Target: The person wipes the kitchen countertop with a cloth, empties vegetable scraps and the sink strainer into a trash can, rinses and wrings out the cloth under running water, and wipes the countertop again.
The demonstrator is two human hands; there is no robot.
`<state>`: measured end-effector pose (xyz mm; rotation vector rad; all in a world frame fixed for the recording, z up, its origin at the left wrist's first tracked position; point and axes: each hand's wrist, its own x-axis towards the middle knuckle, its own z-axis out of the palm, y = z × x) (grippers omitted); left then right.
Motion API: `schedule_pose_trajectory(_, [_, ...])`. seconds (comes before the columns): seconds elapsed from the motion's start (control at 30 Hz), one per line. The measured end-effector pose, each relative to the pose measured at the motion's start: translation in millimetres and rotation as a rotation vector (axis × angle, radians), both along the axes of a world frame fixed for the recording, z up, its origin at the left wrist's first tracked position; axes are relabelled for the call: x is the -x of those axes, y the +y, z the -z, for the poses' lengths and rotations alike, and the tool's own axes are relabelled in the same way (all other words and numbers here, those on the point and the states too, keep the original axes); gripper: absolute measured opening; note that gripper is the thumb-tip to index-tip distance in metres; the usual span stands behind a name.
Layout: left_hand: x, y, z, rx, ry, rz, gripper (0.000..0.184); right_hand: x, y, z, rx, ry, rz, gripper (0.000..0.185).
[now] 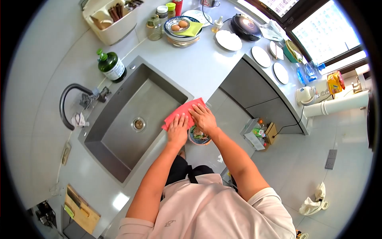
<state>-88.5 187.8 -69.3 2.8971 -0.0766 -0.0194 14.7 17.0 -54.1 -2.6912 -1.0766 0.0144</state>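
A red cloth (184, 112) lies spread over the front right rim of the grey sink (131, 115). My left hand (178, 128) rests flat on the cloth's lower left part, fingers stretched out. On the cloth's right part lies my right hand (203, 119), its fingers also extended and slightly apart. Both palms face down, and neither hand grips anything. Below the cloth, partly hidden by my hands and wrists, is a round bin (199, 137) with scraps in it. The sink basin shows a drain (138, 124) and no dishes.
A black faucet (65, 103) and a green bottle (112, 67) stand behind the sink. Stacked bowls with eggs (181, 38), white plates (229, 40) and a black round appliance (246, 28) are on the counter. Cutting boards (85, 217) lie at the lower left.
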Motion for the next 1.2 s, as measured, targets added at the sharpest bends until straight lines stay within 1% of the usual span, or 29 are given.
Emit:
schedule_pose_trajectory(0.1, [-42, -11, 3, 0.02, 0.02, 0.039, 0.054, -40, -6, 2, 0.048, 0.009, 0.098, 0.045])
schedule_pose_trajectory(0.23, [-93, -21, 3, 0.055, 0.031, 0.057, 0.057, -89, -19, 0, 0.144, 0.039, 0.147, 0.049])
schedule_pose_trajectory(0.27, [-107, -23, 2, 0.071, 0.041, 0.061, 0.059, -102, -21, -1, 0.205, 0.08, 0.156, 0.052])
schedule_pose_trajectory(0.43, [-168, -31, 11, 0.139, 0.103, 0.033, 0.066, -168, -25, 10, 0.244, 0.07, 0.146, 0.056])
schedule_pose_trajectory(0.5, [-197, -37, 13, 0.119, 0.1, 0.006, 0.065, -201, -25, 14, 0.231, 0.061, 0.14, 0.056])
schedule_pose_trajectory(0.57, [-228, -43, 5, 0.11, 0.141, -0.027, 0.064, -237, -27, 16, 0.211, 0.066, 0.095, 0.056])
schedule_pose_trajectory(0.6, [-244, -43, 4, 0.073, 0.165, -0.029, 0.059, -257, -27, 17, 0.2, 0.069, 0.068, 0.056])
schedule_pose_trajectory(0.7, [-281, -44, 4, 0.108, 0.135, -0.125, 0.059, -314, -22, 23, 0.194, 0.017, -0.053, 0.057])
schedule_pose_trajectory(0.8, [-306, -44, 7, 0.09, 0.107, -0.243, 0.059, -358, -8, 25, 0.186, 0.045, -0.175, 0.058])
schedule_pose_trajectory(0.87, [-324, -37, 11, 0.058, 0.032, -0.294, 0.057, -382, 5, 30, 0.107, -0.003, -0.231, 0.055])
schedule_pose_trajectory(0.9, [-331, -33, 11, 0.08, 0.048, -0.285, 0.057, -390, 8, 34, 0.07, -0.022, -0.259, 0.054])
schedule_pose_trajectory(0.97, [-334, -24, 4, 0.127, 0.078, -0.267, 0.057, -407, 8, 17, 0.01, 0.139, -0.292, 0.048])
schedule_pose_trajectory(1.0, [-329, -20, -1, 0.29, 0.08, -0.309, 0.056, -412, 8, 10, -0.02, 0.22, -0.305, 0.045])
schedule_pose_trajectory(1.1, [-321, -21, -7, 0.253, -0.031, -0.603, 0.057, -412, 5, 12, -0.327, 0.154, 0.085, 0.038])
schedule_pose_trajectory(1.13, [-316, -26, -6, 0.202, 0.025, -0.588, 0.057, -409, 4, 13, -0.337, 0.176, 0.171, 0.047])
schedule_pose_trajectory(1.2, [-303, -39, -5, 0.105, 0.129, -0.554, 0.058, -401, 4, 13, -0.132, 0.295, 0.209, 0.052])
